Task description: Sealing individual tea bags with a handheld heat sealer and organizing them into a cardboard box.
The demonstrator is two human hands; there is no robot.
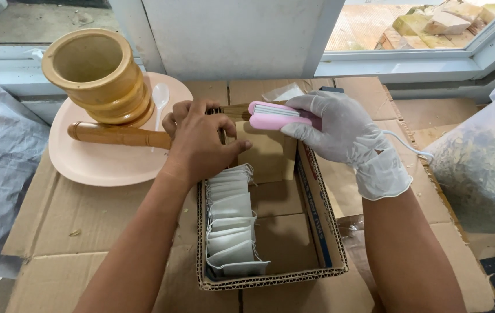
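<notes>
gloved right hand (340,130) gripping pink sealer (276,115), bare left hand (201,139) on cardboard box (317,203)

Sachets (231,232) in box (328,243); mortar (99,75) on plate (94,162) left; sealer (276,115) behind box.

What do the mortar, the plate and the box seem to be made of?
Mortar: probably wood, smooth yellow-brown finish with turned rings. Plate: likely plastic, matte peach, though ceramic cannot be excluded. Box: corrugated cardboard, as the fluted cut edges show.
</notes>
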